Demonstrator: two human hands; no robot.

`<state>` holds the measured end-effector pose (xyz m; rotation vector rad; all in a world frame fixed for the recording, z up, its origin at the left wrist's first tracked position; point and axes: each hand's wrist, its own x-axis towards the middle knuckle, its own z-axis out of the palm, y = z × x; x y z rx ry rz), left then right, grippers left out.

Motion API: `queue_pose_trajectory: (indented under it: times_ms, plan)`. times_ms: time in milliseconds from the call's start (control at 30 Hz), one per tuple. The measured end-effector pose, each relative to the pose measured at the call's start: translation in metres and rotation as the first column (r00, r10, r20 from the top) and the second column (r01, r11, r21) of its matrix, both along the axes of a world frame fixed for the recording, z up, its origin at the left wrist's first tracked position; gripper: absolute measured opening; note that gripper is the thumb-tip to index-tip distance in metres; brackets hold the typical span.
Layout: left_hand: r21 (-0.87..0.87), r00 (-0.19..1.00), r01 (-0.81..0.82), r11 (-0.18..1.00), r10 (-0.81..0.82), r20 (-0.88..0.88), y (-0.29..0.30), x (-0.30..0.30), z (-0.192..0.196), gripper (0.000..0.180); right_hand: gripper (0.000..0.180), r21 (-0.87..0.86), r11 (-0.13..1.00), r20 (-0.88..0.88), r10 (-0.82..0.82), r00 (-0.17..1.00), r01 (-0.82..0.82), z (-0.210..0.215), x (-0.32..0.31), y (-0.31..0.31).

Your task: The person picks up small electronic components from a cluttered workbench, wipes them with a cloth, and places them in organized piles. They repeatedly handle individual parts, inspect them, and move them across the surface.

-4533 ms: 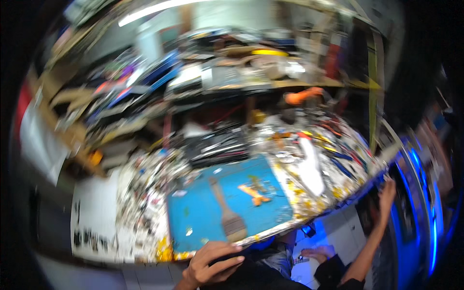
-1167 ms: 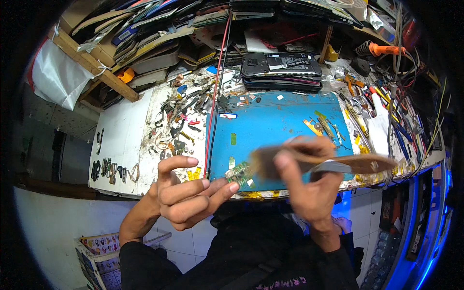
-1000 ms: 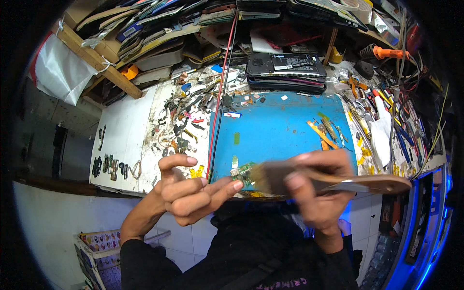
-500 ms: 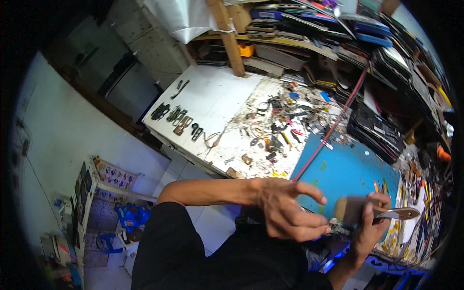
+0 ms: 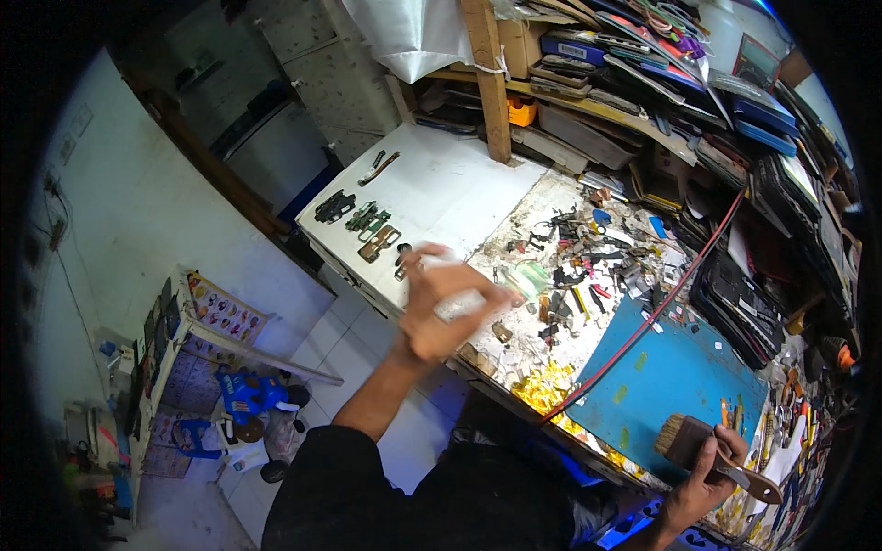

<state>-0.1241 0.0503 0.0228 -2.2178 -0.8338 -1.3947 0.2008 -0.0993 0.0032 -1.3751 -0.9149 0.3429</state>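
Note:
In my right hand (image 5: 700, 485) is a flat paintbrush (image 5: 689, 445) with pale bristles and a brown handle that has a hole at its end. My fingers close round the brush above the near right part of the blue mat (image 5: 680, 376). My left hand (image 5: 450, 308) is over the white worktable (image 5: 418, 174), smeared by motion. A blurred pale green piece (image 5: 528, 278) shows by its fingertips; I cannot tell whether the hand holds it. Beyond this hand lie a brown frame-like part (image 5: 379, 243), a green part (image 5: 367, 218) and a black part (image 5: 334, 207).
Small scrap parts (image 5: 588, 253) cover the table's middle. Gold-coloured foil (image 5: 545, 386) lies along the front edge. A red cable (image 5: 680, 308) crosses the mat. Stacked black devices (image 5: 740, 308) stand to the right, below crowded shelves (image 5: 597, 101). Tools (image 5: 790, 432) crowd the right side.
My left hand has moved left and away from the brush, toward the row of parts. The right hand with the brush has shifted lower. The view has turned, showing the gold foil.

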Motion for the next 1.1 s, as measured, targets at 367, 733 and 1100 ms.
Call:
queue_pose_trajectory:
  times_ms: [367, 733, 1100]
  plan:
    - [-0.070, 0.824, -0.552, 0.831, 0.531, -0.198, 0.052, -0.173, -0.029, 0.025, 0.027, -0.172, 0.985, 0.049, 0.029, 0.998, -0.020, -0.017, 0.015, -0.012]
    - [-0.226, 0.760, -0.640, 0.734, 0.564, -0.322, 0.051, -0.177, -0.024, 0.041, 0.033, -0.094, 0.994, 0.108, -0.053, 0.993, 0.063, -0.014, 0.009, -0.012]
    - [-0.521, 0.966, -0.253, 0.815, 0.180, -0.186, 0.064, -0.039, 0.041, 0.018, 0.031, 0.043, 0.999, 0.171, -0.037, 0.985, 0.030, -0.010, -0.007, -0.011]
